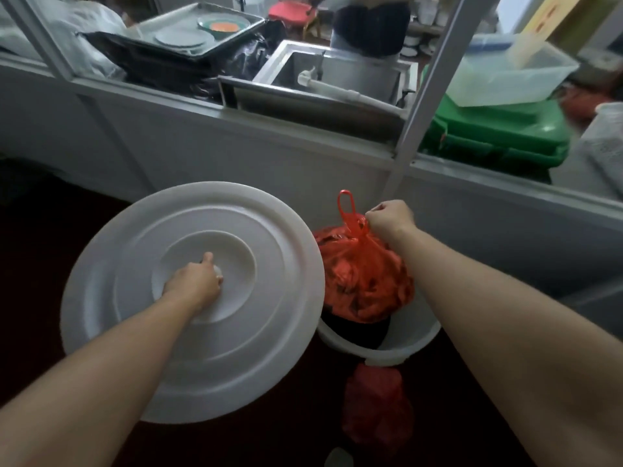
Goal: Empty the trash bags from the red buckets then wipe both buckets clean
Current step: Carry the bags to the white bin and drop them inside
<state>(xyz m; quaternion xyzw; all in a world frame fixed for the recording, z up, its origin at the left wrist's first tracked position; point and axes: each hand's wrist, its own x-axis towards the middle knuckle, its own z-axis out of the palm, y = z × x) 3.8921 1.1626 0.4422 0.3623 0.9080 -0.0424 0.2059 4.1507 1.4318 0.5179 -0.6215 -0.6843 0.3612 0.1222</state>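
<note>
Gripping the centre knob of a big round white lid, the left hand has its fingers curled round the knob. Lid is tilted, held left of a white bucket, its right edge overlapping the bucket's rim. Right hand pinches the knotted neck of a full red trash bag, fingers closed tight on the plastic, with one handle loop sticking up just beside the fist. Bag's lower part sits in the bucket's mouth; can't tell if it rests there or hangs from the hand. Second red bag lies on the dark floor just in front of the bucket. Behind is a white partition with a slanted metal post. Beyond it are a steel sink, a metal tray with plates, and a green bin with a clear plastic tub on top.
</note>
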